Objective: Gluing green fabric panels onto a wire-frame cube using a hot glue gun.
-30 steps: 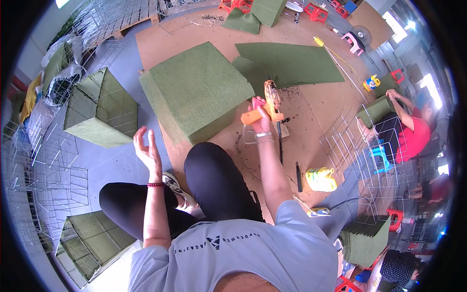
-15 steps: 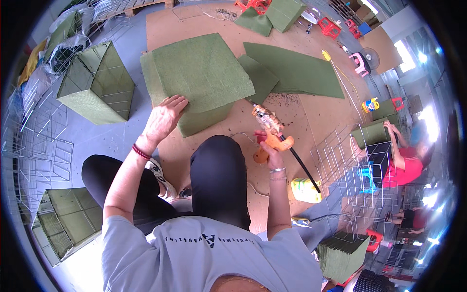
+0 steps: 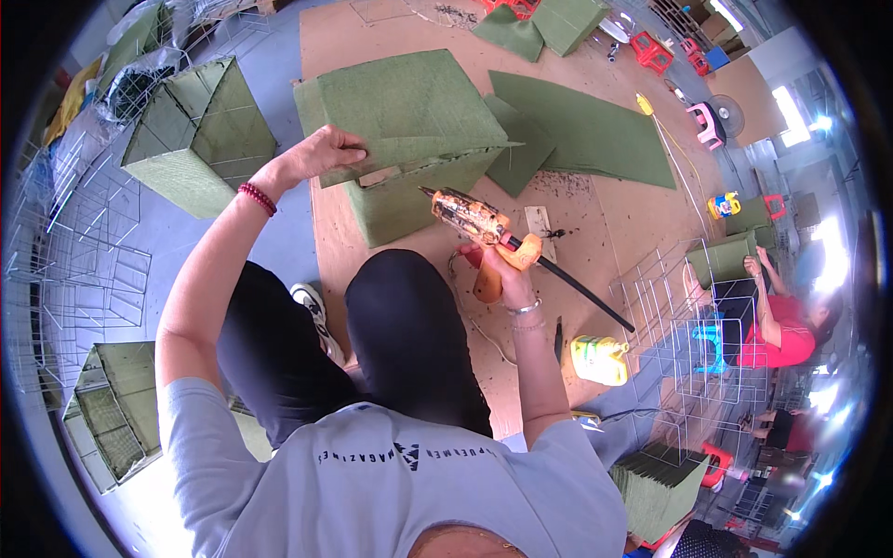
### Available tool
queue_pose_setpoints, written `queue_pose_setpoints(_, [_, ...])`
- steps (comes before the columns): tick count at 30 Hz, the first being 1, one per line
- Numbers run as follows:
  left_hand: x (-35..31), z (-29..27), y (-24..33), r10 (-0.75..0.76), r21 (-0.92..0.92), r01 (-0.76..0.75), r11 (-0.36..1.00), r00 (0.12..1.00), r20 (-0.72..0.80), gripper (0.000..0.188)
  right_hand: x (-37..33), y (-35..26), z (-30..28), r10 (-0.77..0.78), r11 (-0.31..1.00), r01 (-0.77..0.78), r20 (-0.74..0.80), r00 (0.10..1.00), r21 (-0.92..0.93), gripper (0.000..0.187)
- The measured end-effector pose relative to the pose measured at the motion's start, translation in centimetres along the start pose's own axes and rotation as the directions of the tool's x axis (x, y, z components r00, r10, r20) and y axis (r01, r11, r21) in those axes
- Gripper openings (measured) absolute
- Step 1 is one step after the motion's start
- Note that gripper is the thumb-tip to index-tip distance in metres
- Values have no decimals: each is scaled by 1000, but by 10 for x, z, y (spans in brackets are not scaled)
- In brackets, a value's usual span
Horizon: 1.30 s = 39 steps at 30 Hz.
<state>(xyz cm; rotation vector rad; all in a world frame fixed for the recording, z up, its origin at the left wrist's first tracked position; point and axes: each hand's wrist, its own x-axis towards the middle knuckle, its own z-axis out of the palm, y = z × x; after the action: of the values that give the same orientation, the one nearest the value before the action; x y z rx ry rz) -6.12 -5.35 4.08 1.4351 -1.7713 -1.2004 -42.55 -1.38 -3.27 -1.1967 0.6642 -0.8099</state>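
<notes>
A green fabric-covered box (image 3: 419, 191) stands before my knees, with a green sheet (image 3: 409, 102) over its top. My left hand (image 3: 326, 153) pinches the near left edge of that sheet and holds it raised, so a gap shows beneath. My right hand (image 3: 507, 277) is wrapped round the handle of a glue gun (image 3: 473, 219) with orange grip and dirty, mottled barrel. A long black glue stick (image 3: 586, 293) sticks out of its back. The gun's nozzle points left, just in front of the box and apart from it.
Flat green sheets (image 3: 595, 130) lie right of the box on brown board (image 3: 614, 209). An open green wire-framed box (image 3: 200, 139) stands left. Bare wire frames (image 3: 688, 316) and a yellow jug (image 3: 600, 360) are at right. Farther right, a person in red (image 3: 786, 325) handles a green piece.
My left hand has gone from lying on the box top to lifting the sheet's edge. The glue gun has swung left, its nozzle nearer the box front.
</notes>
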Motion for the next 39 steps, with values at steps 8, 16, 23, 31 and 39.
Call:
queue_pose_setpoints(8, [-1,3,-20,-2,-202,-4,979,1000,-29,22,15,1,16,13,1000,-13,22,1000,-17,65])
queue_pose_setpoints(16, [-1,5,-29,-46,-338,33,940,998,-32,25,31,-7,29,75,991,-71,28,997,-118,85])
queue_pose_setpoints(23, [1,3,-27,-29,-317,20,948,999,-22,24,39,1,20,60,989,-54,35,998,-141,77])
queue_pose_setpoints(31, [1,5,-29,-39,-313,24,950,998,-42,24,39,-10,38,106,991,-101,48,993,-93,74])
queue_pose_setpoints(39, [3,6,-33,-36,-293,20,956,998,-51,25,41,-13,41,128,988,-124,41,991,-92,70])
